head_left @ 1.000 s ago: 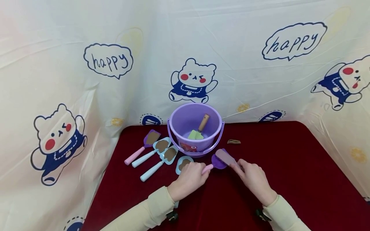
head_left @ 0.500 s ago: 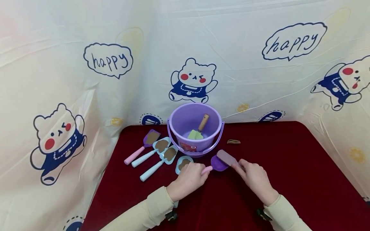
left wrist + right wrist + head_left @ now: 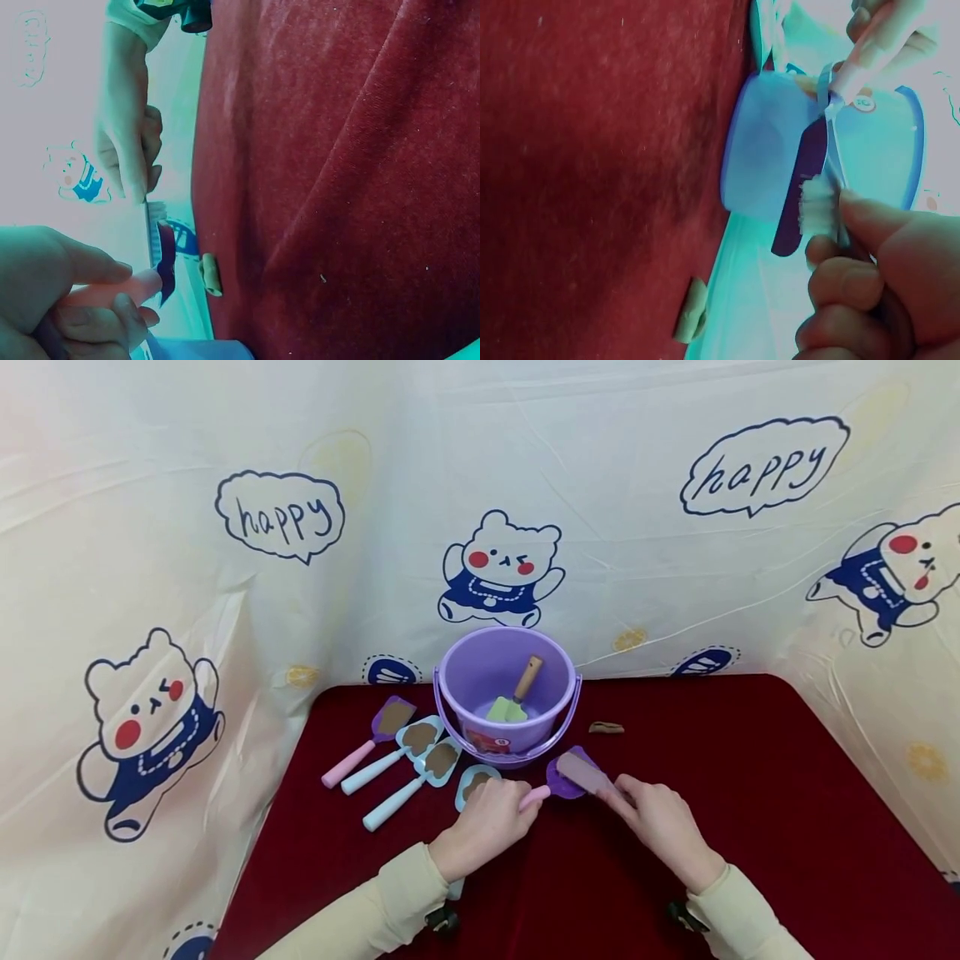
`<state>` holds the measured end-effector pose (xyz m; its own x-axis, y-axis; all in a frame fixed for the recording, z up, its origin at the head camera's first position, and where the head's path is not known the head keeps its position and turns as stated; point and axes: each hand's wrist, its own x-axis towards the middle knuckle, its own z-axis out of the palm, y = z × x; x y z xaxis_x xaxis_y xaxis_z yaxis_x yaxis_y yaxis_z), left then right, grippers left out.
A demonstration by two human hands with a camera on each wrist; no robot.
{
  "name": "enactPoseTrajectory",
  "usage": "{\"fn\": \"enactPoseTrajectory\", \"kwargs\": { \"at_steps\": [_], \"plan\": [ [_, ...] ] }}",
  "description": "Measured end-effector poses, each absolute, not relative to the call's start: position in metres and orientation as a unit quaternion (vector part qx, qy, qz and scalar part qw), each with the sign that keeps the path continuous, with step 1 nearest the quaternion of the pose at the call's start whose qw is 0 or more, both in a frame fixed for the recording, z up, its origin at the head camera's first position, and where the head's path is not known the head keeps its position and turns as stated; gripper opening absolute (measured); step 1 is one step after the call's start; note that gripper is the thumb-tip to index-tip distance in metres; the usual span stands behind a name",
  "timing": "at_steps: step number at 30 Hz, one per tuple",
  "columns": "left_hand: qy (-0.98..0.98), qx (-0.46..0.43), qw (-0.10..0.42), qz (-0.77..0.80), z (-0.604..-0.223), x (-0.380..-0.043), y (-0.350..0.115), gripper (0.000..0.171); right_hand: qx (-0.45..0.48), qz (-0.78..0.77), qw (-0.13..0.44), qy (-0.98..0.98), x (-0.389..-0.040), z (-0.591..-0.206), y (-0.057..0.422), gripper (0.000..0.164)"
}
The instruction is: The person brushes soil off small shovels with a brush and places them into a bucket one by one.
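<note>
My left hand (image 3: 491, 822) grips the pink handle of a toy shovel (image 3: 555, 774) with a purple blade, raised in front of the bucket. In the right wrist view the pale bristles of a brush (image 3: 820, 206) meet that blade. My right hand (image 3: 667, 827) holds the brush by its handle, thumb along its back. Behind them stands a purple bucket (image 3: 459, 702) with a green-bladed, wooden-handled trowel (image 3: 527, 681) inside. Partly hidden by my left hand, a light blue shovel (image 3: 467, 781) with a brown patch lies on the table.
Left of the bucket lie a pink-handled purple shovel (image 3: 352, 764) and two light blue shovels (image 3: 371, 772) (image 3: 393, 802), with brown patches on their blades. A small folded brown piece (image 3: 606, 727) lies on the red-covered table (image 3: 787, 793). A printed cloth (image 3: 637, 585) hangs around it.
The brush has shifted slightly back and forth across the purple blade. The shovel's blade has tilted a little and risen slightly. Bucket and lying shovels stay where they were.
</note>
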<state>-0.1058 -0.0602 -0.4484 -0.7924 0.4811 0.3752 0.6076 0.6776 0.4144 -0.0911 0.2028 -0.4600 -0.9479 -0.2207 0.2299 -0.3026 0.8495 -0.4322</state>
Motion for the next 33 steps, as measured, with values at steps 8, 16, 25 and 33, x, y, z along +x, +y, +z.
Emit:
{"fn": "enactPoseTrajectory", "kwargs": {
  "at_steps": [8, 16, 25, 33],
  "plan": [
    [-0.911, -0.297, 0.117, -0.262, -0.447, -0.106, -0.060, 0.055, 0.151, 0.254, 0.087, -0.951, -0.092, -0.462, 0.198, 0.032],
    [-0.912, -0.294, 0.121, -0.260, -0.447, -0.108, -0.061, 0.055, 0.168, 0.254, 0.093, -0.948, -0.094, -0.462, 0.196, 0.029],
    [-0.911, -0.298, 0.134, -0.250, -0.454, -0.107, -0.062, 0.055, 0.116, 0.246, 0.077, -0.959, -0.094, -0.462, 0.204, 0.033],
    [-0.911, -0.298, 0.124, -0.256, -0.457, -0.106, -0.064, 0.056, 0.132, 0.251, 0.095, -0.954, -0.092, -0.463, 0.198, 0.035]
  ]
}}
